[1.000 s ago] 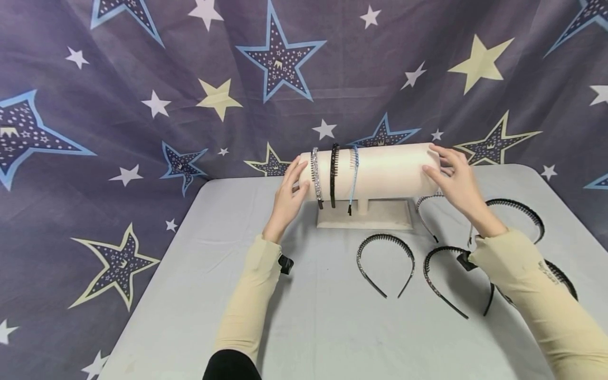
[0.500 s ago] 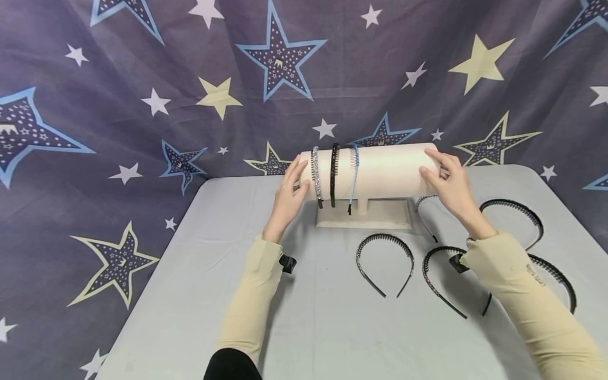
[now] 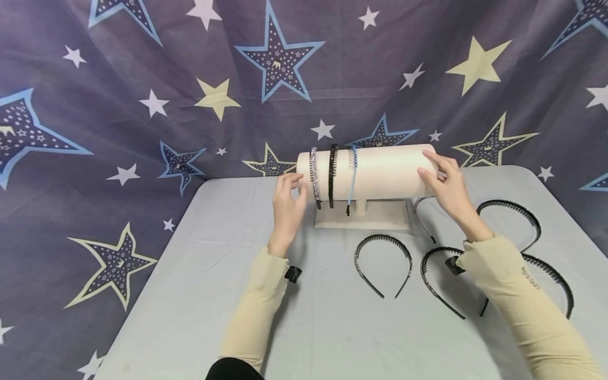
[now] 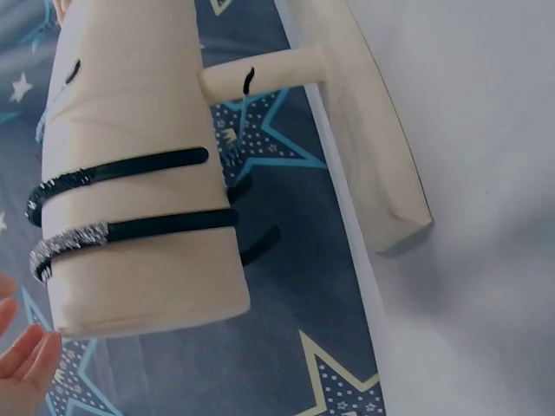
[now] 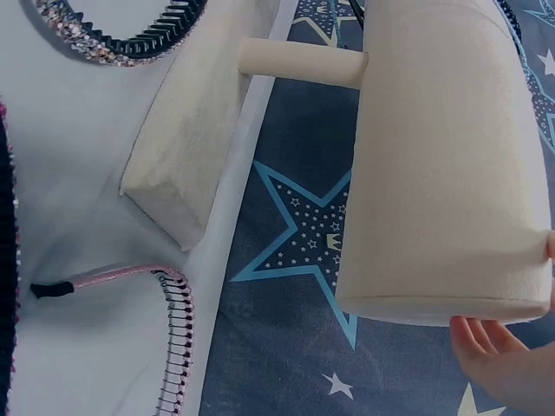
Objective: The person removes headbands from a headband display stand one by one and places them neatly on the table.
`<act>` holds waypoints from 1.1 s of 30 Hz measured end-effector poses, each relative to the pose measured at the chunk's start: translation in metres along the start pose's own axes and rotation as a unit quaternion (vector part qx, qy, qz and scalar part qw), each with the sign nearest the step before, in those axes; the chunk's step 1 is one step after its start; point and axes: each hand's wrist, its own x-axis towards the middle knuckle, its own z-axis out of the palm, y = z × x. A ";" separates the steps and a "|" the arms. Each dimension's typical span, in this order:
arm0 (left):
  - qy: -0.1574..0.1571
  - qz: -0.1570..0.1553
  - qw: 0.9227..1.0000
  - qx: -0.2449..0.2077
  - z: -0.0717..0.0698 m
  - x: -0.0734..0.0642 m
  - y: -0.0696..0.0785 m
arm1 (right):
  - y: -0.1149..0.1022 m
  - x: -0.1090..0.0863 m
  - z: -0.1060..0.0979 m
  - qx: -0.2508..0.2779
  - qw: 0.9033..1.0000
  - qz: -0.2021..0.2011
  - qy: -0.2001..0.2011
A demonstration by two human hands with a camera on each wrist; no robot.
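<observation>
A cream headband display stand [image 3: 389, 171] has a padded horizontal roll on a post and flat base. Silver glittery [image 3: 315, 177], black [image 3: 332, 177] and blue [image 3: 353, 177] headbands sit around the roll's left half. My left hand [image 3: 287, 208] is at the roll's left end, fingers bent loosely, holding nothing; in the left wrist view its fingertips [image 4: 52, 336] are close to the end's edge, and contact is hard to tell. My right hand [image 3: 451, 190] rests on the right end, thumb on the front, forefinger near the top, other fingers [image 5: 486, 334] by the end face.
On the grey-covered table [image 3: 214, 316] lie several more headbands: a dark glittery one [image 3: 383, 237] in front of the base, another [image 3: 442, 250] right of it, a black one [image 3: 515, 206] farther back and a pinkish one [image 5: 178, 321] partly behind my right hand. A starry cloth [image 3: 332, 68] hangs behind.
My left hand has come off the top of the roll's left end, dropping slightly down and left. My right hand has shifted slightly left on the right end. The stand stays in place.
</observation>
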 end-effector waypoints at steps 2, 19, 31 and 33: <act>0.001 0.007 1.000 0.001 -0.001 -0.002 0.004 | 0.000 0.000 0.000 0.000 1.000 0.000 0.001; -0.023 -0.091 0.995 -0.030 0.016 -0.006 0.013 | 0.002 0.000 0.002 0.002 1.000 -0.001 0.012; 0.016 -0.101 0.995 0.011 0.025 -0.004 0.013 | 0.004 0.000 0.004 0.007 1.000 -0.008 0.017; 0.020 -0.095 0.995 0.013 0.025 -0.005 0.013 | 0.005 0.000 0.004 0.006 1.000 -0.010 0.020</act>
